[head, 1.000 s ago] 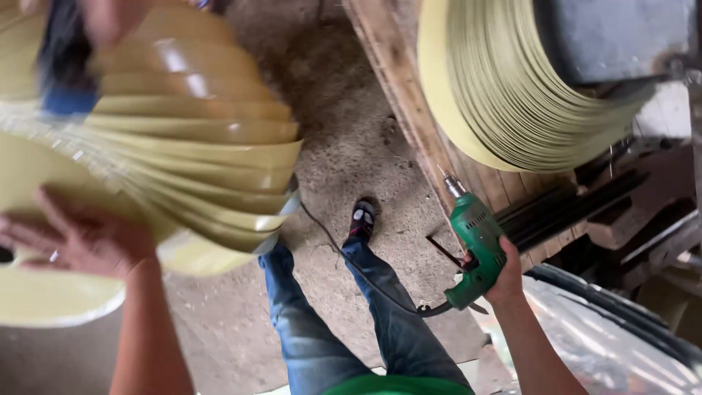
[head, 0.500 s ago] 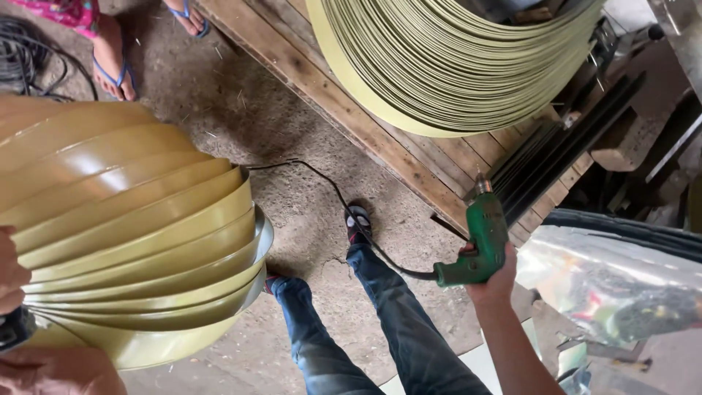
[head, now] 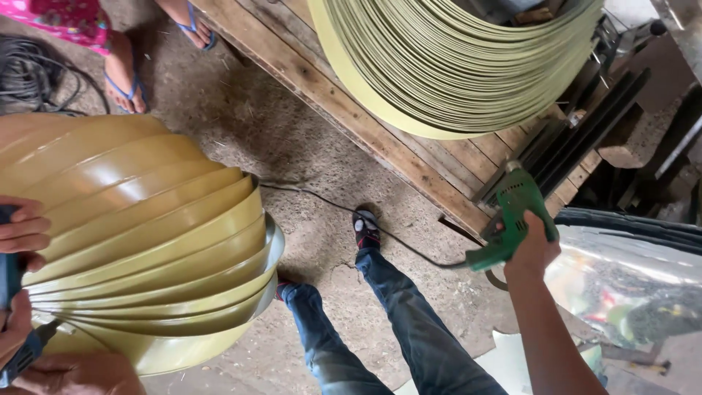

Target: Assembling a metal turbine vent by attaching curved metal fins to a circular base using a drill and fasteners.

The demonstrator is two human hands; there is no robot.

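The right hand has its fingers clenched on the green drill, which is held idle beside the wooden pallet. The left hand steadies the stacked yellow shades; its grip cannot be told.

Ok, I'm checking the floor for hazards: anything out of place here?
The black cord of the green drill in the right hand trails over the floor past the shoe, a possible trip risk.

Handheld plastic power drill: bright green, with black cord. Stack of shallow metal dishes: glossy olive-yellow, silvery rim edge. Large nested pile of metal discs: pale yellow-green. Wooden pallet: weathered brown. Denim trousers: dark blue. Flip-flop sandals: blue straps. Concrete floor: grey.
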